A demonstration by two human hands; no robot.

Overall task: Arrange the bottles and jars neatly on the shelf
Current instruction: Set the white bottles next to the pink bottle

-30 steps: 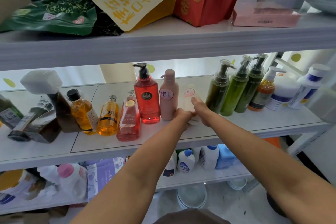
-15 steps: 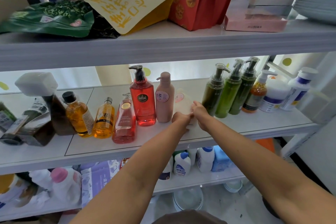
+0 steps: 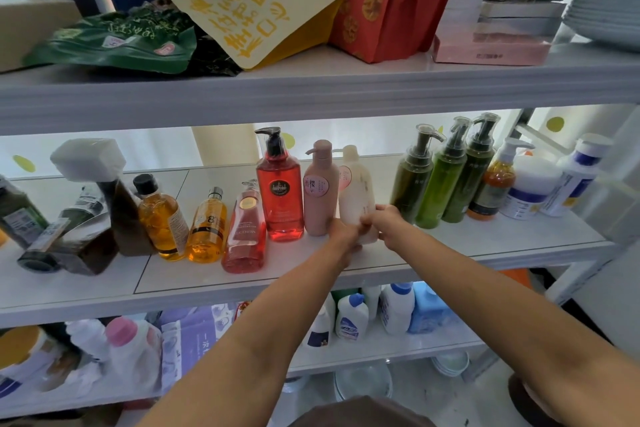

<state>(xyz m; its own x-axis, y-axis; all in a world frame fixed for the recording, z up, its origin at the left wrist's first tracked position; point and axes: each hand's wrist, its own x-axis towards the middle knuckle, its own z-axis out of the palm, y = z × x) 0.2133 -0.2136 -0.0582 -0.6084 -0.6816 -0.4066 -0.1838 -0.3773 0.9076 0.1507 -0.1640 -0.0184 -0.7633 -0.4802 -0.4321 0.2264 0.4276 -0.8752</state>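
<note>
A cream white bottle (image 3: 356,187) stands upright on the middle shelf (image 3: 485,236), right beside a dusty pink bottle (image 3: 320,189). My left hand (image 3: 343,230) and my right hand (image 3: 384,222) both grip the cream bottle at its base, one from each side. Left of the pink bottle stands a tall red pump bottle (image 3: 282,191), then a pink bottle (image 3: 244,229) and two amber bottles (image 3: 207,225) (image 3: 161,217). To the right, three green pump bottles (image 3: 443,177) stand in a row.
An orange pump bottle (image 3: 495,180), a white tub (image 3: 530,191) and a white-and-blue bottle (image 3: 575,177) fill the shelf's right end. Dark bottles (image 3: 69,239) lean and lie at the left. Snack bags (image 3: 249,0) sit on the upper shelf, detergent bottles (image 3: 353,319) on the lower.
The cream bottle has been raised from a tilted, low position to upright beside the pink bottle. Both hands stayed at its base.
</note>
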